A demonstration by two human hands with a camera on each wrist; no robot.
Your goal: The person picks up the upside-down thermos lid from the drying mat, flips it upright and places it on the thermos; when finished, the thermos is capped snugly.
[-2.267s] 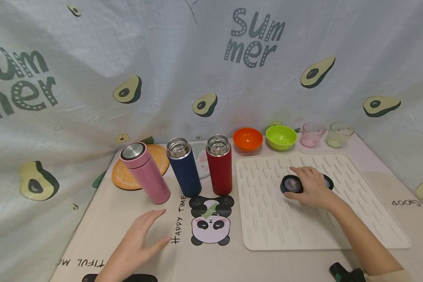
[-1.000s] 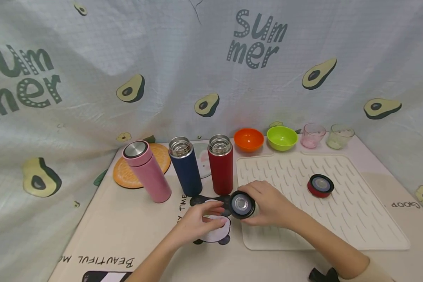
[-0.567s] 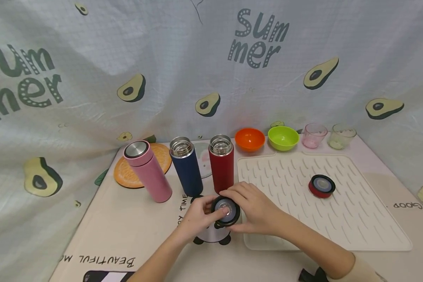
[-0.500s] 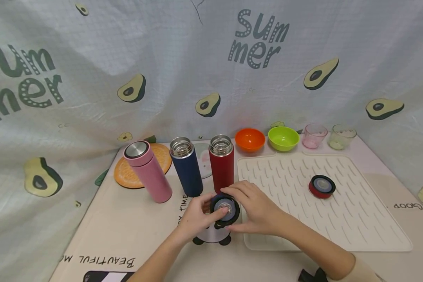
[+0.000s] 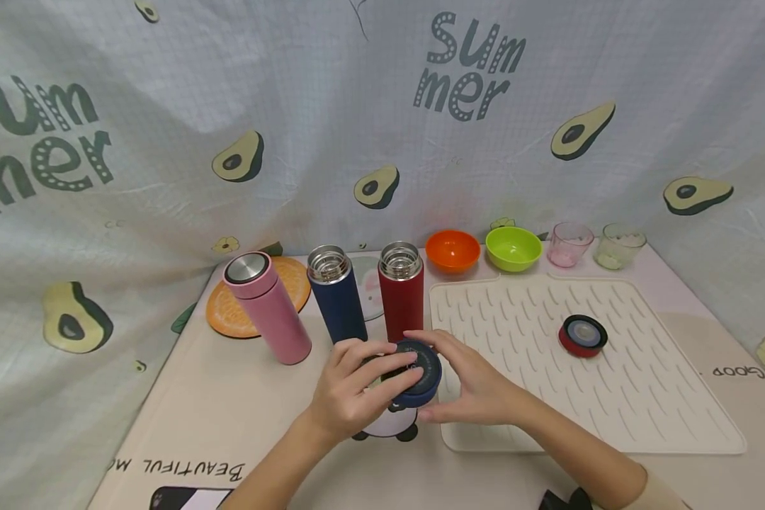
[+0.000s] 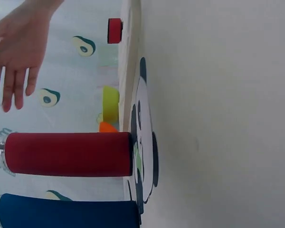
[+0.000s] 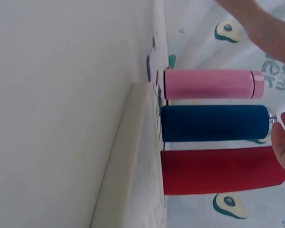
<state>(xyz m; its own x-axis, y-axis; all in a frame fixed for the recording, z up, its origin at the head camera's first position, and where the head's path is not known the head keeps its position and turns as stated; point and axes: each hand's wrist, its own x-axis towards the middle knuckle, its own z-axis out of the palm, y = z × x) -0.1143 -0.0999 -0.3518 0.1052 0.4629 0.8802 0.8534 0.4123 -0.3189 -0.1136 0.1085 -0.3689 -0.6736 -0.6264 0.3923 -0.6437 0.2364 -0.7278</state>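
We see a blue lid [image 5: 426,382] raised above the table [image 5: 185,418], in front of the red bottle [image 5: 403,301], its dark top turned up toward us. Our left hand [image 5: 347,393] grasps it, fingers laid across the top; the thumb is hidden from the head view. Our right hand [image 5: 481,382] is just beside the lid, thumb and fingers parted around its right side; the left wrist view shows those fingers straight and released, though we cannot tell whether a fingertip touches the rim.

Below the lid, a panda print [image 5: 387,426] shows partly on the table. Behind our hands the red bottle and the blue bottle [image 5: 338,301] stand upright side by side, their metal mouths uncovered. Left of them stands the pink bottle [image 5: 270,322], its lid on, near a round orange-slice mat [image 5: 219,315].

To the right lies a white ridged mat [image 5: 516,432], bearing a red lid [image 5: 583,336] with its black rim and grey disc facing up. Beyond the mat, in a row, we find an orange bowl [image 5: 452,251], a green bowl [image 5: 513,249], a pink glass [image 5: 569,246] and a pale green glass [image 5: 619,248]. An avocado-printed curtain [image 5: 312,92] hangs behind everything.
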